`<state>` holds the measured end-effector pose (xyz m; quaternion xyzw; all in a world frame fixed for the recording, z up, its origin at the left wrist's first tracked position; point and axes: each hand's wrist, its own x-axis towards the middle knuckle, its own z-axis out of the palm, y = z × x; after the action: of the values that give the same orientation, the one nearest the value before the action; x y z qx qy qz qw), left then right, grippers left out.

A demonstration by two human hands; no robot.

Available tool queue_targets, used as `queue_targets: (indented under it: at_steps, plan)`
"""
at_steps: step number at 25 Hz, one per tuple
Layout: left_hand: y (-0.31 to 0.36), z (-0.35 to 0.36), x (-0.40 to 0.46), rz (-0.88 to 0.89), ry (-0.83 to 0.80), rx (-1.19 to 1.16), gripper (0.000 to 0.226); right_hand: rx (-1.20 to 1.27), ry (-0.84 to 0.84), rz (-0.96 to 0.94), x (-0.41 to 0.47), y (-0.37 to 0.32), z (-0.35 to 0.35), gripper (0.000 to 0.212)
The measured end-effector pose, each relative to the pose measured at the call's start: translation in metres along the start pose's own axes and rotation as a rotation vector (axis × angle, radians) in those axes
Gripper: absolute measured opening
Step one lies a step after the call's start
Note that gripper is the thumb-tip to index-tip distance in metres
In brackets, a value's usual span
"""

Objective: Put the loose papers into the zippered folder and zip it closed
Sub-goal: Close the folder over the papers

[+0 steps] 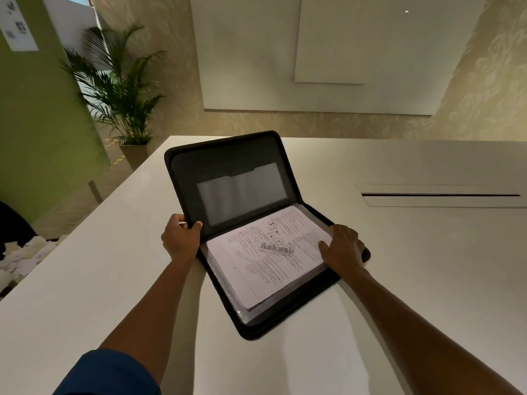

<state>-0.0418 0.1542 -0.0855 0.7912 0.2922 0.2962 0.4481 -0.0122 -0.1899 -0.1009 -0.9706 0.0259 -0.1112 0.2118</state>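
Head view shows the folder point(251, 223) lying open on the table point(114, 280), its far cover raised and its near half flat. All places below are given from the folder. The papers point(271, 252) already lie in a stack on the near half, printed side up, with their edges slightly fanned; they sit within the zipper border, over a clear sleeve.

At the folder's left edge, the left hand point(181, 238) pinches the raised cover, thumb on the inner face and fingers behind it, closed on that edge. At the folder's right edge, the right hand point(343, 248) rests flat on the papers, fingers spread, pressing rather than grasping; it holds nothing.

Loading looks done, so the step in hand seems to be folding the cover shut. I judge the next move calls for the left hand to swing the cover down toward the near half while the right hand slides out from the right edge, late enough that the sheets do not shift. The fanned corners would need to stay inside the border, or the zipper may catch them. The zipper pull is not visible, so I cannot tell where zipping would start.
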Motion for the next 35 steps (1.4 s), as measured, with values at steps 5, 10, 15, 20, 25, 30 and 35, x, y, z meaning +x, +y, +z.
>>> queue_targets:
  at_steps: [5,10,15,20,25,30,35]
  plan:
    - [-0.001,-0.006,-0.023,-0.004,0.045,-0.021,0.028,0.02,-0.011,0.016,-0.006,0.0,0.002,0.048]
    - [0.001,-0.01,-0.052,0.014,0.049,0.012,0.025,0.171,-0.009,0.207,-0.019,0.003,0.007,0.064]
    - [0.004,-0.011,-0.081,0.055,0.057,0.042,0.026,0.261,-0.072,0.147,-0.021,0.019,0.008,0.067]
    - [0.011,-0.014,-0.105,0.077,0.054,0.05,0.025,0.316,-0.106,0.01,-0.017,0.03,-0.004,0.062]
    - [0.02,-0.014,-0.13,0.138,0.04,0.061,0.022,0.367,-0.209,-0.028,-0.002,0.043,-0.009,0.07]
    - [0.031,-0.013,-0.148,0.205,-0.019,0.096,0.018,0.537,-0.205,-0.092,0.011,0.058,-0.015,0.056]
    - [0.042,-0.006,-0.168,0.275,-0.06,0.181,0.019,0.65,-0.213,-0.089,0.016,0.061,-0.014,0.045]
